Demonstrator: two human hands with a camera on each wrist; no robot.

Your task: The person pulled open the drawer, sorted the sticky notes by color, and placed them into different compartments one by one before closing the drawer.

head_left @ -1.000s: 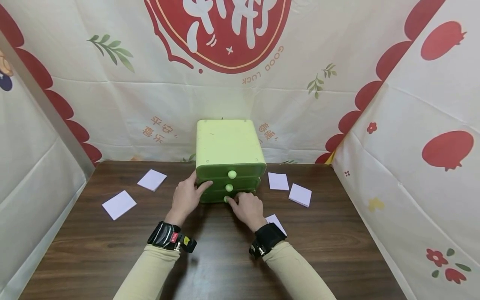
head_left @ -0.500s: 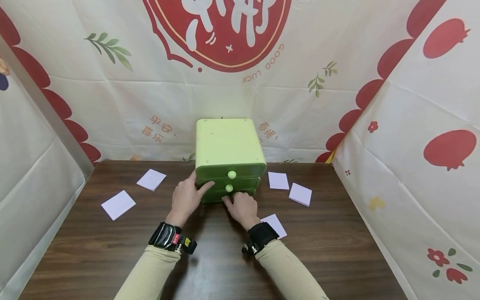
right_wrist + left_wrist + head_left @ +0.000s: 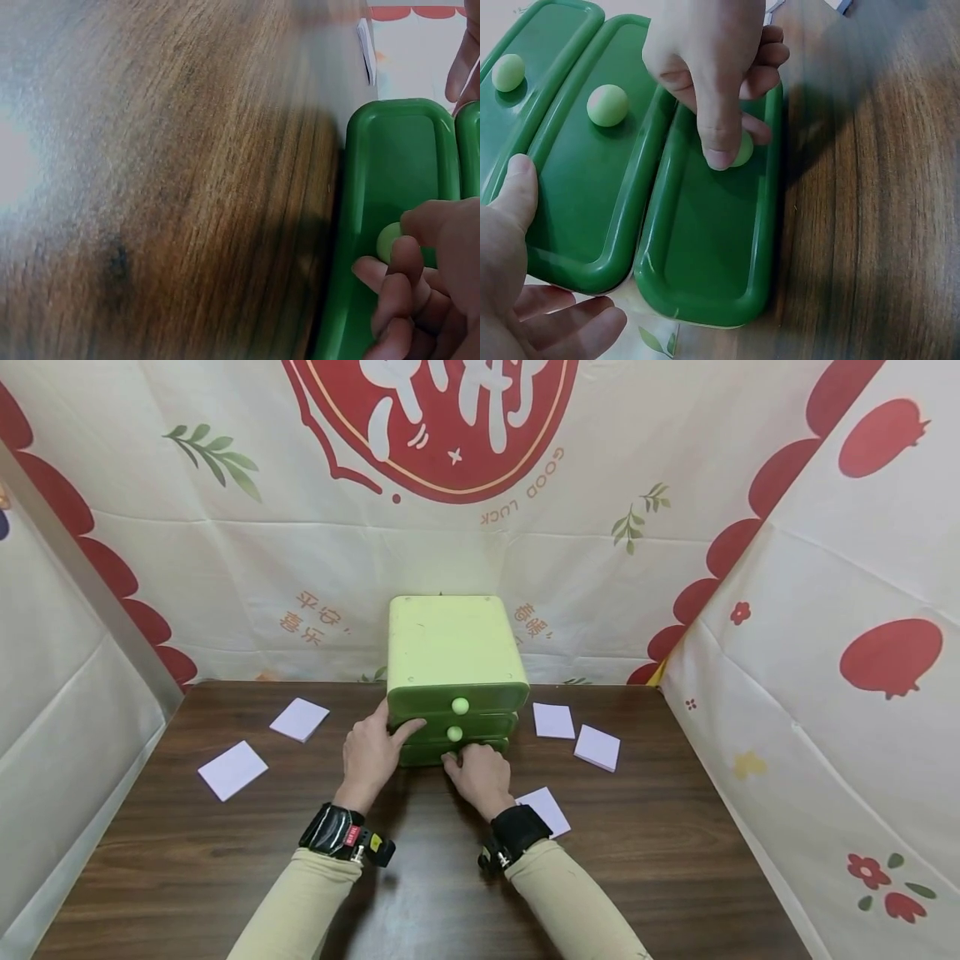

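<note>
A small three-drawer cabinet with a pale green top and dark green drawer fronts stands at the back of the table. My right hand pinches the round knob of the lowest drawer between thumb and finger; its other fingers are curled beside it. At the cabinet's left side is my left hand. Its thumb lies against the front of the middle drawer, and the other fingers extend along the side. The knobs of the upper two drawers are uncovered. Drawer contents are hidden.
On the dark wood table, two white square paper pieces lie left of the cabinet. Three more lie to the right, the nearest white square beside my right wrist. Printed cloth encloses the back and sides.
My right hand has shifted slightly left and its fingers now cover the lowest knob in the head view. More of the nearest right-hand square shows. My left hand stays on the cabinet.
</note>
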